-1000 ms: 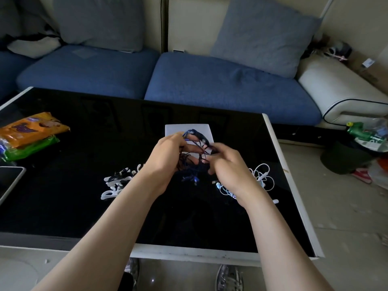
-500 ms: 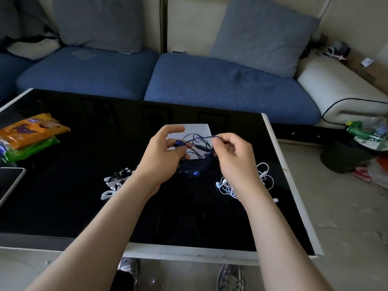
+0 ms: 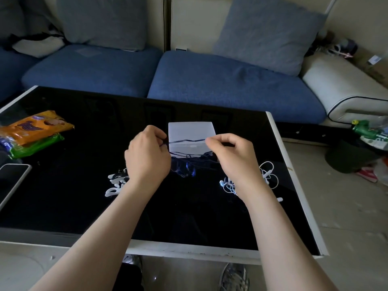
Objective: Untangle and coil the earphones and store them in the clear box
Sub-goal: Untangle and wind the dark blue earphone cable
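Mid-untangle: pinching one strand of dark blue earphones (image 3: 187, 168) taut between left hand (image 3: 147, 158) and right hand (image 3: 233, 158), both closed on the cord, just in front of clear box (image 3: 191, 129), with the knotted rest hanging low over black table (image 3: 84, 206). Pull apart slowly, feed slack out of the clump loop by loop, avoid yanking so as not to tighten the knot. Leave white earphones (image 3: 269, 175) by right wrist for later.

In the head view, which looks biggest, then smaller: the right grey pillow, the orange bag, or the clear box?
1. right grey pillow
2. orange bag and clear box: about alike, and the box is partly hidden.
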The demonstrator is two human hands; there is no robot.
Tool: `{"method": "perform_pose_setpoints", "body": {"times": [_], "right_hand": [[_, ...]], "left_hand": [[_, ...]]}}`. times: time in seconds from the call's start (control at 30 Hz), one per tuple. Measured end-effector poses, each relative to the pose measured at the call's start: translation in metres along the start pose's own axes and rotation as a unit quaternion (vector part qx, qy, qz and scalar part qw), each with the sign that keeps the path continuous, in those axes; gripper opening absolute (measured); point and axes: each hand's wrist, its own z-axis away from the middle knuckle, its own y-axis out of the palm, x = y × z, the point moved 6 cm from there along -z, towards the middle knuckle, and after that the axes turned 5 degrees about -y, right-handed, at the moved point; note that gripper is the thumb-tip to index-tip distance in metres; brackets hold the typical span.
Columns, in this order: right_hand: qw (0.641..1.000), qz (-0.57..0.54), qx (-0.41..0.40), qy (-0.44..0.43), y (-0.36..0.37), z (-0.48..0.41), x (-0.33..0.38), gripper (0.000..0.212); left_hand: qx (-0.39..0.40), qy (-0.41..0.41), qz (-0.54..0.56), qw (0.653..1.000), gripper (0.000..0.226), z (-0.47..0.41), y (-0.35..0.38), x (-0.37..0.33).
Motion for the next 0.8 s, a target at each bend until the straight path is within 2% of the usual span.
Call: {"method": "perform_pose_setpoints", "body": {"times": [0.03, 0.1, 0.2, 0.27, 0.33, 0.43, 0.5, 0.67, 0.73, 0.8], "right_hand": [[1.0, -0.009, 0.005, 0.013, -0.001, 0.0, 0.0, 0.008], [0.999, -0.028, 0.021, 0.027, -0.003, -0.003, 0.0, 0.025], [0.999, 0.003, 0.029, 0.037, -0.007, -0.003, -0.007, 0.046], [0.994, 0.102, 0.04, 0.025, -0.007, -0.002, -0.012, 0.046], [0.969, 0.233, 0.08, 0.005, -0.005, 0.001, -0.017, 0.043], [0.932, 0.33, 0.15, 0.001, 0.0, 0.004, -0.026, 0.024], [0.927, 0.33, 0.178, 0.001, 0.002, 0.005, -0.026, 0.011], [0.929, 0.332, 0.16, -0.024, 0.008, 0.002, -0.027, 0.015], [0.956, 0.257, 0.143, -0.015, 0.005, 0.002, -0.021, 0.015], [0.982, 0.144, 0.124, 0.011, 0.001, 0.002, -0.014, 0.02]], "left_hand": [[-0.022, -0.001, -0.006, 1.0, 0.025, -0.001, -0.005, 0.003], [-0.036, -0.017, -0.022, 0.999, 0.025, -0.004, -0.009, 0.007], [-0.009, -0.052, -0.002, 0.999, 0.03, -0.002, -0.008, 0.01], [0.025, -0.073, 0.045, 0.996, 0.031, -0.003, -0.003, 0.012], [0.058, -0.136, 0.124, 0.981, 0.035, -0.003, -0.002, 0.012], [0.086, -0.193, 0.199, 0.957, 0.04, -0.003, 0.004, 0.014], [0.101, -0.204, 0.234, 0.945, 0.044, -0.003, 0.01, 0.013], [0.089, -0.236, 0.293, 0.922, 0.037, 0.0, 0.012, 0.009], [0.077, -0.241, 0.315, 0.915, 0.035, 0.001, 0.011, 0.008], [0.082, -0.274, 0.368, 0.885, 0.027, 0.0, 0.014, 0.008]]}}
